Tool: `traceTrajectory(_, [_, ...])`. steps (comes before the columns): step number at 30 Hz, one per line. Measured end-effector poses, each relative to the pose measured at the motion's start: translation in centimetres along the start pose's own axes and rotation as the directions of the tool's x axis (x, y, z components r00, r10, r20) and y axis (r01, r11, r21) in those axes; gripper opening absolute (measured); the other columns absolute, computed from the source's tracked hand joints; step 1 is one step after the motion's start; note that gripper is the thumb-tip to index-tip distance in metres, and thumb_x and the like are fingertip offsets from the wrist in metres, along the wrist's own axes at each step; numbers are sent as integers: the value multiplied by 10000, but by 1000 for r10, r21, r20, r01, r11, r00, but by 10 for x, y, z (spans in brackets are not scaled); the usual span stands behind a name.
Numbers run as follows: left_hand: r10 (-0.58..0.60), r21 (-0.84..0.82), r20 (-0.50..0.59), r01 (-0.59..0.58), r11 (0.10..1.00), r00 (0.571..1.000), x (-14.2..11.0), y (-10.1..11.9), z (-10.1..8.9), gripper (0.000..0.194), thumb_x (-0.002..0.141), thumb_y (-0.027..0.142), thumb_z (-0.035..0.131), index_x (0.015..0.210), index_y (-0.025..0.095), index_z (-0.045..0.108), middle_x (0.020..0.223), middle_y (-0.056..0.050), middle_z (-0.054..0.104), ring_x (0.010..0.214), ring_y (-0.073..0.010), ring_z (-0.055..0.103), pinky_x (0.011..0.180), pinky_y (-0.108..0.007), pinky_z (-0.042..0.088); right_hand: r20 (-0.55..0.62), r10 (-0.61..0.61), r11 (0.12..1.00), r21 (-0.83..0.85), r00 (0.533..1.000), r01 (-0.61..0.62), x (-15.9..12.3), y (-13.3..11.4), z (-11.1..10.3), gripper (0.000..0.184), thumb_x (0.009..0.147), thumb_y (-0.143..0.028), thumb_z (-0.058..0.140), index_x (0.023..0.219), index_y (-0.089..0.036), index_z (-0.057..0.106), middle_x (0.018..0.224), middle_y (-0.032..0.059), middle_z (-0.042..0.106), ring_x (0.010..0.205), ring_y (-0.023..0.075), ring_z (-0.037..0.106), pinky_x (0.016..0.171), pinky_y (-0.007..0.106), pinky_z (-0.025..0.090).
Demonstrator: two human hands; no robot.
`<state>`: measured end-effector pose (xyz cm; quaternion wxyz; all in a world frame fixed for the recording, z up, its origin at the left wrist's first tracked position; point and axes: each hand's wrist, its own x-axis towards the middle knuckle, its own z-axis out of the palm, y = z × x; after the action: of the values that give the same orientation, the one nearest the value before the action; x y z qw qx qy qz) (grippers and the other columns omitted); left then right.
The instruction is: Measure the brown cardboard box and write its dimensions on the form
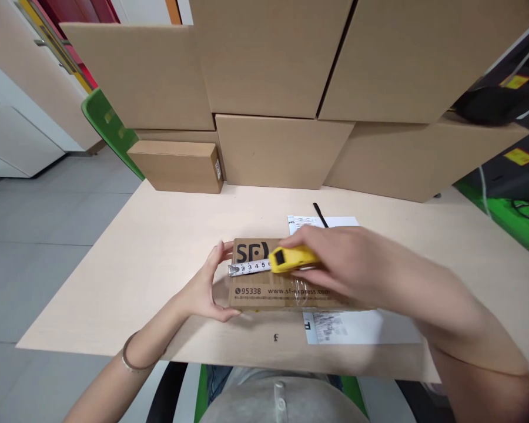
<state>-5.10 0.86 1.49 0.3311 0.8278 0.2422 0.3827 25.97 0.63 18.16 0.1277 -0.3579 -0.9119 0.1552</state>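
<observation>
A small brown cardboard box (255,301) printed with "SF" and a web address lies on the table in front of me. My left hand (205,288) grips its left end, thumb at the near corner and fingers at the far one. Above the box top, my right hand (341,258) is closed around a yellow tape measure (293,258). A short length of white blade (253,267) is pulled out across the box, its metal hook at the left edge. My right hand and forearm hide the box's right part.
White printed paper (365,329) lies under and in front of the box, with more paper behind it. Behind that is a thin black pen-like stick (320,212). A closed carton (185,170) and stacked large cardboard boxes (277,150) line the table's (136,252) far side.
</observation>
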Motion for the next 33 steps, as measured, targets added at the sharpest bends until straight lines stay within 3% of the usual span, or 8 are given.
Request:
traceTrajectory(3, [-24,-29,-24,23,999,999,-2,-4,1,1408,678,540,882,1634,373,-139,1604,-200,307,1456,-428,414,1140,-654,420,5,-328,907,-279,945,316,26,-17,23,283,997,-105,422,1159,-183,641,1099,111,765,849,240,718,714,361,533])
traceTrajectory(6, [1,43,-65,1,999,998,-3,-1,0,1234,697,526,864,1654,361,101,1567,-168,356,1464,-429,387,1144,-630,427,-92,-445,824,-431,891,367,26,-22,26,347,1019,-90,350,1177,-192,643,1115,116,769,811,234,716,683,361,521])
traceTrajectory(12, [-413,-368,-153,336,867,898,9,14,0,775,877,641,648,1528,286,425,1536,-130,477,1400,-380,486,1133,-511,461,-474,-145,985,17,868,174,-3,-12,14,344,1005,-396,619,1290,-263,480,1124,79,743,905,234,718,736,366,544])
traceTrajectory(16, [-684,-556,41,586,590,728,20,17,7,625,940,576,582,1474,272,470,1455,-110,579,1324,-357,557,1073,-475,495,-379,-31,978,181,925,107,-12,-4,41,270,983,-433,605,1163,-248,525,935,33,729,794,213,674,713,378,510])
traceTrajectory(19, [-741,-496,93,676,545,666,26,17,9,611,945,561,576,1463,254,478,1307,-104,655,1201,-335,616,1054,-495,490,-234,117,977,201,965,-70,-13,5,68,193,984,-400,564,1057,-221,565,948,56,732,812,230,648,735,408,485])
traceTrajectory(25, [-699,-76,-97,695,715,709,27,6,1,487,927,546,566,1249,203,689,1297,-133,620,1342,-381,447,1196,-558,299,-234,148,989,54,961,-139,-14,8,87,313,1025,-463,448,999,-199,613,1053,131,691,1015,315,623,875,506,456])
traceTrajectory(28, [-646,-124,-43,638,760,762,22,-7,5,549,973,560,496,1380,210,607,1412,-135,571,1397,-371,401,1228,-569,237,-250,284,959,91,926,-269,-14,28,69,408,1028,-569,401,999,-218,606,1081,130,691,1047,302,639,891,455,482])
traceTrajectory(33, [-529,-450,-13,468,761,848,12,-29,24,680,1001,612,470,1570,251,374,1635,-115,395,1523,-343,321,1272,-503,201,-181,757,632,-36,627,-774,-14,121,39,432,1063,-471,324,835,-218,589,882,128,720,877,299,678,777,416,485])
